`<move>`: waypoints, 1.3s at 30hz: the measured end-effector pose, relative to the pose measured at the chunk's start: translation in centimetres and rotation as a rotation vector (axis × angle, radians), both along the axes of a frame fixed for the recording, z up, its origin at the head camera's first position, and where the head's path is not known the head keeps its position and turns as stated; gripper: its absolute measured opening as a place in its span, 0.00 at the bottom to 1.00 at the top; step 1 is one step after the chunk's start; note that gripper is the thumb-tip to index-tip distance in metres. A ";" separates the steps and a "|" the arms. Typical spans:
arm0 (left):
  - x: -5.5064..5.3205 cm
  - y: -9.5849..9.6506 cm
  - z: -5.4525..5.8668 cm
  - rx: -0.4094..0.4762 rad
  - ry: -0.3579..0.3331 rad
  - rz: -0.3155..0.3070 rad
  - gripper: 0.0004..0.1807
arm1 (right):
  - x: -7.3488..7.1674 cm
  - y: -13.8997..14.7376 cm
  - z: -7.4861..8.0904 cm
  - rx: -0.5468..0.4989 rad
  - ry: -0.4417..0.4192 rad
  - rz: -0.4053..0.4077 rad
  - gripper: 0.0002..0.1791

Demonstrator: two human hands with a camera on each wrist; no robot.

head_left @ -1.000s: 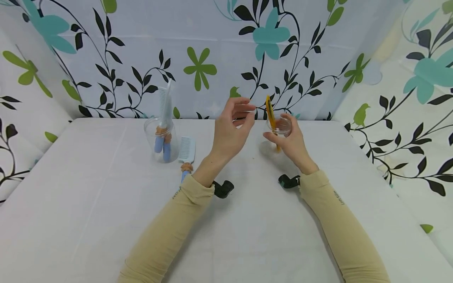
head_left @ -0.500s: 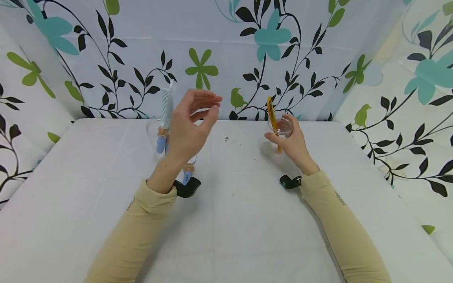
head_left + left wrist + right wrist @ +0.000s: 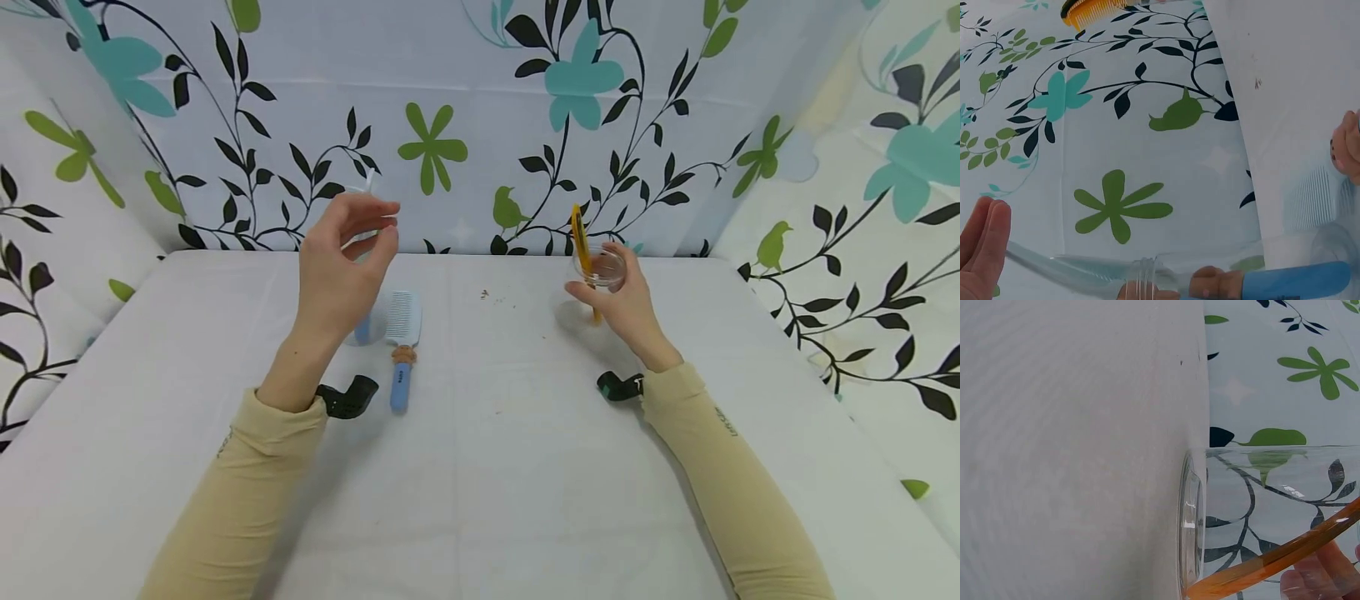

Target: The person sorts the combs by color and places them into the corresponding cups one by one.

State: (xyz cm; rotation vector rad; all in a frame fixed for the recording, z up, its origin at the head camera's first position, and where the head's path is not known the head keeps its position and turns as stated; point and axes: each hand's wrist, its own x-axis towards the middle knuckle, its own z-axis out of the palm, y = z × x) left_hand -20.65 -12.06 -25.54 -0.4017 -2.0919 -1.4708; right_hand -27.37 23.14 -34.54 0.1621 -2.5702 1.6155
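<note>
My right hand grips a clear cup that holds a yellow comb, tilted against its rim. In the right wrist view, fingertips show through the cup's wall behind the comb's orange handle. My left hand is raised with loosely bent fingers and holds nothing visible. Behind it, mostly hidden in the head view, stands another clear cup with pale combs in it. The left wrist view shows that cup sideways, with a blue comb handle and a brown figure on it.
A light blue comb with a brown figure and blue handle lies on the white table, right of the left cup. Small dark specks lie between the two cups. A leaf-patterned cloth rises behind the table.
My left hand has moved left, from beside the yellow comb to in front of the left cup. The loose light blue comb came fully into view. My right hand stays at its cup.
</note>
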 end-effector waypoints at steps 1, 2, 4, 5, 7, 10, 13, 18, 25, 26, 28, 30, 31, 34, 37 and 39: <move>0.0 -0.3 0.0 -0.010 -0.019 0.009 0.14 | 0.2 -0.1 0.3 -0.002 0.002 0.002 0.48; 0.0 -0.5 0.0 -0.023 -0.041 0.017 0.15 | 0.5 -0.3 0.6 -0.002 0.003 0.002 0.47; 0.1 -0.9 -0.1 -0.035 -0.078 0.030 0.16 | 1.1 -0.6 1.3 -0.003 0.004 0.005 0.47; 0.2 -1.1 -0.1 -0.039 -0.090 0.038 0.17 | 1.4 -0.8 1.5 -0.004 0.005 0.007 0.46; 0.3 -1.6 -0.1 -0.043 -0.111 0.055 0.18 | 1.5 -0.9 1.7 -0.002 0.003 0.011 0.46; 0.5 -2.3 -0.3 -0.054 -0.123 0.088 0.19 | 1.7 -1.0 1.9 -0.004 0.000 0.013 0.45; 0.6 -3.2 -0.4 -0.074 -0.135 0.129 0.19 | 1.7 -1.0 1.9 -0.006 0.002 0.014 0.45; 0.5 -4.8 -0.9 -0.102 -0.177 0.207 0.19 | 1.6 -1.0 1.8 -0.017 0.013 0.019 0.45; -0.3 -6.4 -1.9 -0.103 -0.154 0.297 0.17 | 1.7 -0.9 1.7 -0.010 0.023 0.022 0.44; -0.5 -6.5 -2.0 -0.092 -0.146 0.313 0.17 | 1.7 -0.8 1.7 -0.009 0.022 0.020 0.44; -0.7 -6.7 -2.4 -0.058 -0.133 0.347 0.15 | 1.7 -0.8 1.6 -0.010 0.019 0.019 0.44; -1.0 -7.0 -2.8 -0.010 -0.128 0.374 0.14 | 1.5 -0.7 1.4 -0.013 0.016 0.020 0.45; -1.1 -7.2 -2.9 0.013 -0.127 0.385 0.13 | 1.3 -0.5 1.2 -0.012 0.015 0.019 0.45; -1.3 -7.7 -3.2 0.069 -0.136 0.405 0.11 | 0.5 -0.1 0.3 -0.012 0.013 0.017 0.47; -1.5 -8.1 -3.5 0.110 -0.149 0.408 0.10 | -0.3 0.3 -0.6 -0.014 0.024 0.007 0.48; -1.7 -8.3 -3.7 0.120 -0.174 0.405 0.10 | -0.6 0.4 -1.0 -0.011 0.033 0.001 0.48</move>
